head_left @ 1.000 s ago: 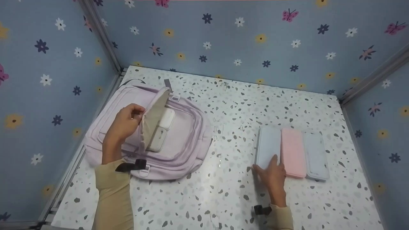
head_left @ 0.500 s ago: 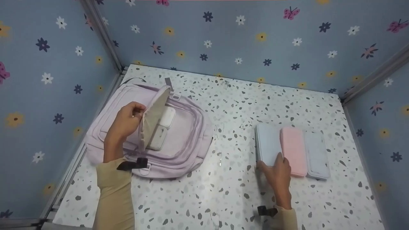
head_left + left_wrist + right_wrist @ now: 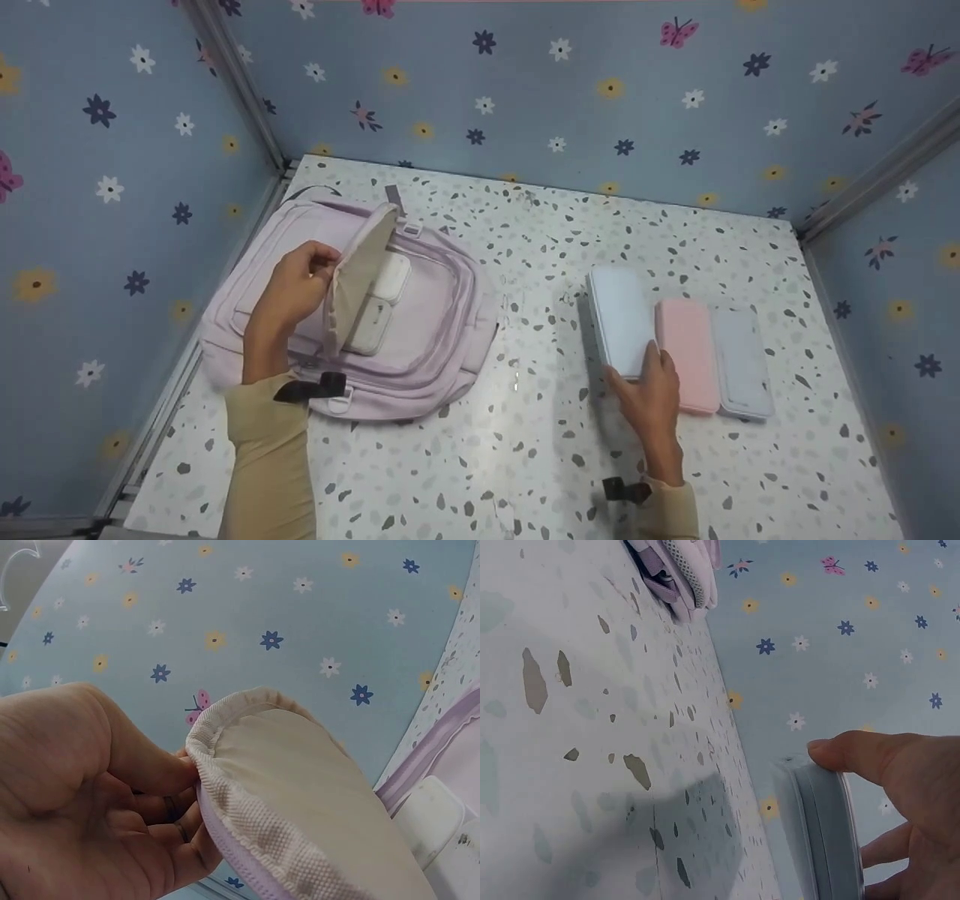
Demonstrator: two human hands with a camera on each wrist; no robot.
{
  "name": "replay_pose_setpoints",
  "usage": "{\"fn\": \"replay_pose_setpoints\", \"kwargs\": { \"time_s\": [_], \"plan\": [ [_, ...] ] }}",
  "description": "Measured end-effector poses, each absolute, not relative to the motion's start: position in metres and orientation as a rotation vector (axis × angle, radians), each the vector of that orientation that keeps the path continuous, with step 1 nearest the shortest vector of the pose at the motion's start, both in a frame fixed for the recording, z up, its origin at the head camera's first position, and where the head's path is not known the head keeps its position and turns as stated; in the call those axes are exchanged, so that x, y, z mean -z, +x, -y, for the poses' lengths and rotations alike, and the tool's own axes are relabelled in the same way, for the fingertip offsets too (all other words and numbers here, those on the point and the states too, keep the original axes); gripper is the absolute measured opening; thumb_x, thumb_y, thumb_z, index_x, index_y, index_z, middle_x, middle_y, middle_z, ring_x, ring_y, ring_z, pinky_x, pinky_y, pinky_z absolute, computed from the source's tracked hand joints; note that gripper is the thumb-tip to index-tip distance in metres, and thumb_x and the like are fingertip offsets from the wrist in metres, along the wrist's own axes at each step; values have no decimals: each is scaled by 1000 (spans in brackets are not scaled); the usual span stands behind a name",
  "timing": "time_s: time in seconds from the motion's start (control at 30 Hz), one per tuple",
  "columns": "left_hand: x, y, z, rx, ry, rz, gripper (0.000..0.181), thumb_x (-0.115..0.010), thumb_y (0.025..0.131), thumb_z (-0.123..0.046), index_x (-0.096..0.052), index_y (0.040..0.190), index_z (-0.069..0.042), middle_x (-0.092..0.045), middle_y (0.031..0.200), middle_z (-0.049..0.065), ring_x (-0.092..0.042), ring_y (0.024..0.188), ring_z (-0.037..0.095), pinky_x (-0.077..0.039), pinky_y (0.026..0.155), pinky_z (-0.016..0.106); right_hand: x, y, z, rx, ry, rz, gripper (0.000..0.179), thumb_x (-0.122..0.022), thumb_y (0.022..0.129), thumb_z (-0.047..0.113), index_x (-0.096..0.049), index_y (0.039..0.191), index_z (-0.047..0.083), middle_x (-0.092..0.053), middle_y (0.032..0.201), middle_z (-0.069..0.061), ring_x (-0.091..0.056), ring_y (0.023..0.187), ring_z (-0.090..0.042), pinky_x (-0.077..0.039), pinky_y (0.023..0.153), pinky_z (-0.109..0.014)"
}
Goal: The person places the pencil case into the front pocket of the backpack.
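Note:
A pale pink-lilac backpack (image 3: 431,322) lies at the left with its front compartment unzipped. My left hand (image 3: 296,285) pinches the edge of its front flap (image 3: 300,787) between thumb and fingers and holds it raised, beige lining showing. Inside the compartment sit two whitish rectangular cases (image 3: 391,279), partly hidden by the flap. At the right, my right hand (image 3: 649,390) grips the near end of a light blue oblong case (image 3: 621,319), thumb on one side and fingers on the other. In the right wrist view the blue case (image 3: 821,829) is lifted above the table, its shadow below.
A pink oblong case (image 3: 686,356) and a grey-blue case (image 3: 741,364) lie side by side, right of my right hand. The speckled white table (image 3: 517,435) is enclosed by flower-patterned panels (image 3: 525,97) at the back and sides.
My right hand has taken hold of the light blue case and raised it, shifting it away from me and slightly left. My left hand keeps holding the flap in place.

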State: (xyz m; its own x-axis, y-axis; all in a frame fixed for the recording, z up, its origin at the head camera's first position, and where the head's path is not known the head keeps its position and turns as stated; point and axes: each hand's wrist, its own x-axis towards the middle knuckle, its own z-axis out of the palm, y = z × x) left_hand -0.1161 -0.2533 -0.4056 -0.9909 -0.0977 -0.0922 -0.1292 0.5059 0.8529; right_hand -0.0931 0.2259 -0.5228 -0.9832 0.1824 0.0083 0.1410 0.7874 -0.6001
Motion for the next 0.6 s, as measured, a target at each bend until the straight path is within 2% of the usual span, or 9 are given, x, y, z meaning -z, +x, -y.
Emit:
{"fn": "replay_pose_setpoints", "kwargs": {
  "time_s": [0.2,0.6],
  "plan": [
    [405,-117,253,-1534,-208,-2708,26,-38,96,2,-50,118,8,-51,106,18,-46,98,25,-37,84,32,517,-98,-218,-1037,-138,2832,88,-78,77,30,-33,144,-5,-42,138,-29,-44,124,-41,-35,105,-52],
    [405,-117,252,-1537,-198,-2700,27,-37,95,2,-50,119,9,-51,107,19,-46,98,25,-37,85,32,509,-102,-188,-1197,97,2713,85,-79,77,30,-36,145,0,-43,139,-21,-46,123,-33,-39,102,-50]
  ]
}}
